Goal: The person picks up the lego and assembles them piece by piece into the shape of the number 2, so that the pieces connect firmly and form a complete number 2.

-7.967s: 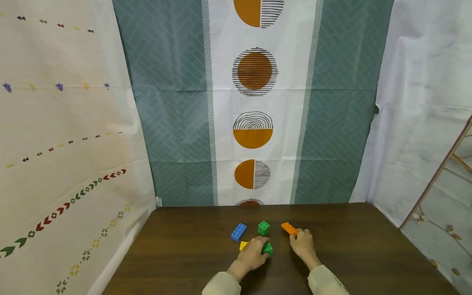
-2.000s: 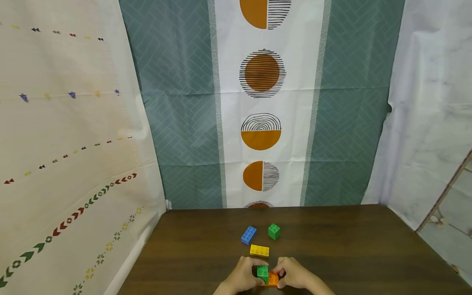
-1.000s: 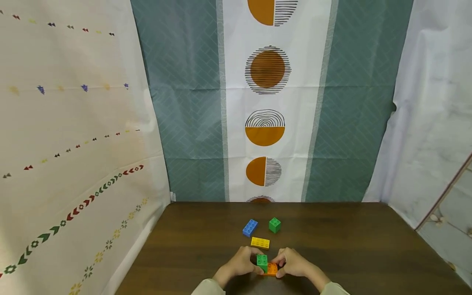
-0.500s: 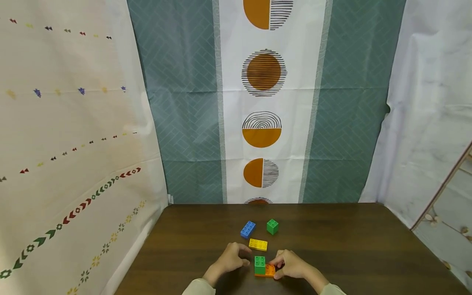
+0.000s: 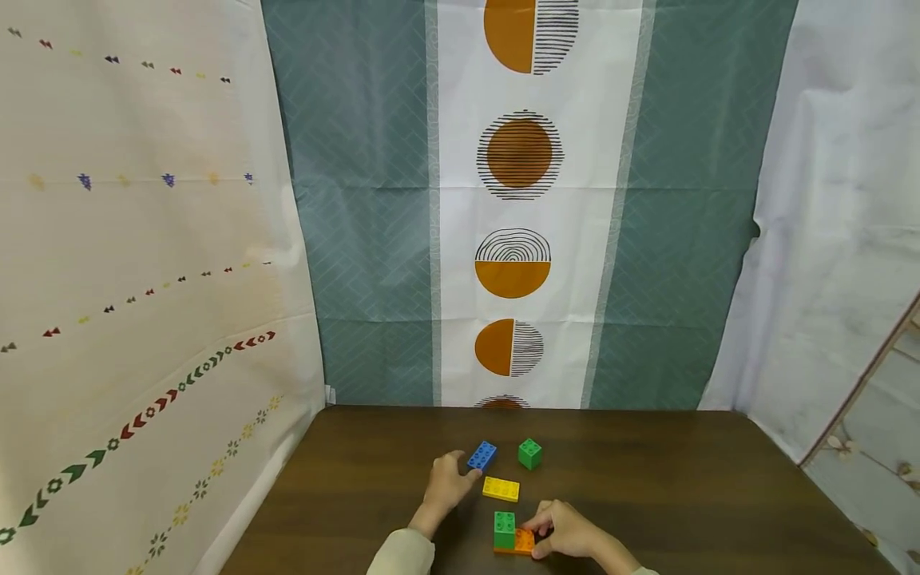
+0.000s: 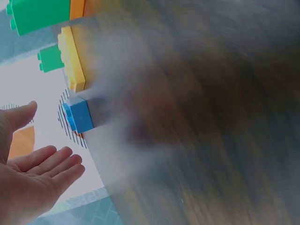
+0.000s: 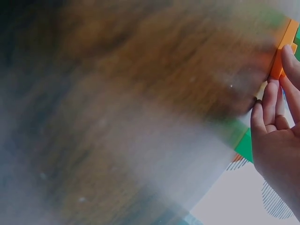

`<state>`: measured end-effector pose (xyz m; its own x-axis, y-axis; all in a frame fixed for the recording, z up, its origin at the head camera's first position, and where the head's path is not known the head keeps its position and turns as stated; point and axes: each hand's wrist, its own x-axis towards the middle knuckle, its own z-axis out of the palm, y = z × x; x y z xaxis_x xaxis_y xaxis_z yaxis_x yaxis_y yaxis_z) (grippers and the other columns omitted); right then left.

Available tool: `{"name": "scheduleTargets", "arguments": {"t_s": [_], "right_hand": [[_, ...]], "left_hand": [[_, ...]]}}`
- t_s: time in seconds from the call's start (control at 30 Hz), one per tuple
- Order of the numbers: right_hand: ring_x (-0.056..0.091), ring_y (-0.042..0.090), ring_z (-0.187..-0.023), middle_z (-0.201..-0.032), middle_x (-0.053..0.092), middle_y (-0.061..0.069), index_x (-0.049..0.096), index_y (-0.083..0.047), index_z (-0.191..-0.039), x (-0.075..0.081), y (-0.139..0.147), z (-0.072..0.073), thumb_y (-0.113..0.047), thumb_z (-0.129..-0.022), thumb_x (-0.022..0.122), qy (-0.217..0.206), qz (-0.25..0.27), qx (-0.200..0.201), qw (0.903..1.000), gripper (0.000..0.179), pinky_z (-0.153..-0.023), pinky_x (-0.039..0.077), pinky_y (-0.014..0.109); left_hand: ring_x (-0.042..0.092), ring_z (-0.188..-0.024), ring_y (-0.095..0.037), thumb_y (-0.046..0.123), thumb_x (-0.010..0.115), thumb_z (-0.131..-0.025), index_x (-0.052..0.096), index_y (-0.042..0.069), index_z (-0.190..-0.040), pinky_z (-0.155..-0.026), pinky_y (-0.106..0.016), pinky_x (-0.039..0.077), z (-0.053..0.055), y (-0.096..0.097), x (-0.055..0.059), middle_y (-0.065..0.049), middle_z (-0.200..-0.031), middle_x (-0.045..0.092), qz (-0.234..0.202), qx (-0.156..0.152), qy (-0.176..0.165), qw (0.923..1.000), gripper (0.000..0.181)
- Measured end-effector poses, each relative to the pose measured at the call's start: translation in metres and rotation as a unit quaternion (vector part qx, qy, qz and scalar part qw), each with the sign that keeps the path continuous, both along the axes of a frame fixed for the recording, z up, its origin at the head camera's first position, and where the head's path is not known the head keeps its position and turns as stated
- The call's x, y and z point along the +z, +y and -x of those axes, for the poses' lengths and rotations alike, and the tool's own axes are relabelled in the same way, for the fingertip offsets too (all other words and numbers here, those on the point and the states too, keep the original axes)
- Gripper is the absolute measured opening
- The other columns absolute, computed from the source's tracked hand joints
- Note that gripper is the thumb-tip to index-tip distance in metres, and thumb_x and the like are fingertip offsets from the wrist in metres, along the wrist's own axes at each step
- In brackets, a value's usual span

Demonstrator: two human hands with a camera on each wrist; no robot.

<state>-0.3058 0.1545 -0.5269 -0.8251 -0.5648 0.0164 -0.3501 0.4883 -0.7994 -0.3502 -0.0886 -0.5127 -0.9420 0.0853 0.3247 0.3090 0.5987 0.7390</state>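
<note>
My right hand (image 5: 569, 530) pinches the right end of an orange building brick (image 5: 525, 543) between thumb and fingers; the right wrist view shows thumb and fingertips at the orange brick (image 7: 278, 61). A green brick (image 5: 505, 529) stands on the left part of the orange one. My left hand (image 5: 446, 485) is beside the blue brick (image 5: 482, 455), thumb and fingers spread apart. In the left wrist view the blue brick (image 6: 80, 115) lies just past the spread fingers (image 6: 51, 161), with nothing in the grasp.
A yellow brick (image 5: 501, 489) lies between the blue brick and the green-orange pair. Another green brick (image 5: 529, 453) stands farther back, right of the blue one. All lie on a dark wooden table (image 5: 647, 479), with patterned cloths (image 5: 374, 239) hanging behind and at both sides.
My left hand has let go of the green brick, now standing on the orange one, and moved forward to the blue brick. My right hand has kept its pinch on the orange brick.
</note>
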Motion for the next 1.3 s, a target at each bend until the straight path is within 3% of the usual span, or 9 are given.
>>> {"name": "scheduleTargets", "arguments": {"t_s": [0.17, 0.3, 0.73, 0.87, 1.13, 1.3], "right_hand": [[0.047, 0.003, -0.072, -0.080, 0.056, 0.001, 0.075, -0.001, -0.107, 0.001, 0.000, 0.001, -0.008, -0.073, 0.083, 0.001, 0.001, -0.004, 1.0000, 0.035, -0.065, 0.039, 0.018], [0.046, 0.004, -0.072, -0.081, 0.055, 0.001, 0.074, -0.001, -0.109, 0.002, 0.000, 0.002, -0.007, -0.075, 0.082, -0.007, 0.005, -0.004, 1.0000, 0.035, -0.065, 0.038, 0.018], [0.046, 0.002, -0.071, -0.079, 0.055, 0.000, 0.074, -0.001, -0.109, 0.003, -0.008, 0.003, -0.007, -0.075, 0.082, -0.008, 0.003, -0.007, 0.9999, 0.036, -0.065, 0.037, 0.018], [0.046, 0.004, -0.070, -0.079, 0.056, 0.001, 0.074, -0.001, -0.109, 0.003, -0.011, 0.003, -0.007, -0.075, 0.082, -0.018, 0.005, -0.010, 0.9998, 0.036, -0.064, 0.036, 0.019], [0.045, 0.004, -0.070, -0.080, 0.055, 0.001, 0.074, 0.000, -0.109, 0.004, -0.009, 0.002, -0.004, -0.074, 0.081, -0.024, 0.009, -0.023, 0.9994, 0.035, -0.064, 0.036, 0.019], [0.045, 0.005, -0.069, -0.079, 0.054, 0.001, 0.074, 0.000, -0.109, 0.004, -0.006, -0.001, -0.003, -0.074, 0.081, -0.039, 0.012, -0.031, 0.9987, 0.035, -0.064, 0.036, 0.019]], "left_hand": [[0.062, -0.102, -0.045, 0.016, 0.076, -0.084, 0.055, -0.020, -0.121, -0.088, -0.057, 0.052, 0.009, 0.005, -0.003, -0.039, -0.119, 0.060, -0.049, 0.006, -0.041, 0.9979, 0.056], [0.061, -0.108, -0.046, 0.013, 0.075, -0.083, 0.053, -0.021, -0.124, -0.092, -0.058, 0.050, 0.015, 0.008, -0.007, -0.039, -0.122, 0.058, -0.060, 0.018, -0.058, 0.9964, 0.057], [0.065, -0.097, -0.038, 0.009, 0.072, -0.084, 0.056, -0.020, -0.122, -0.082, -0.052, 0.054, 0.027, 0.009, -0.017, -0.037, -0.115, 0.063, -0.046, 0.037, -0.048, 0.9971, 0.050], [0.065, -0.094, -0.036, 0.013, 0.072, -0.085, 0.057, -0.018, -0.121, -0.082, -0.052, 0.054, 0.029, 0.009, -0.018, -0.034, -0.113, 0.065, -0.027, 0.042, -0.055, 0.9972, 0.050], [0.064, -0.080, -0.030, 0.016, 0.077, -0.081, 0.065, -0.010, -0.114, -0.072, -0.048, 0.055, 0.033, 0.020, -0.019, -0.025, -0.102, 0.071, 0.043, 0.077, -0.029, 0.9957, 0.044], [0.063, -0.079, -0.028, 0.016, 0.079, -0.079, 0.066, -0.007, -0.112, -0.072, -0.046, 0.054, 0.034, 0.023, -0.018, -0.022, -0.101, 0.071, 0.078, 0.083, -0.040, 0.9927, 0.042]]}}
